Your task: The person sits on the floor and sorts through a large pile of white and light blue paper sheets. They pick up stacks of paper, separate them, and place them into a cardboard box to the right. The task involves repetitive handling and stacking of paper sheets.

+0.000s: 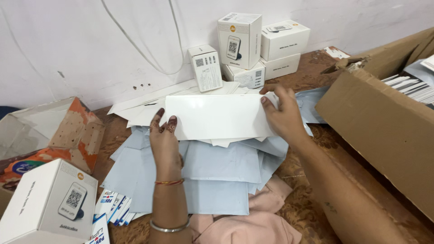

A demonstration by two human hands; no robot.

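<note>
White wall [68,49] and a patterned brown floor [312,208] frame the scene. Both hands hold a stack of white cards [217,117] flat between them: the left hand [165,140] grips its left edge, fingers curled over the front, and the right hand [282,115] pinches its right edge. Beneath the grip lie pale blue envelopes [217,176]. Beyond it stand small white product boxes [246,45]; to the right sits a large cardboard carton [384,122].
</note>
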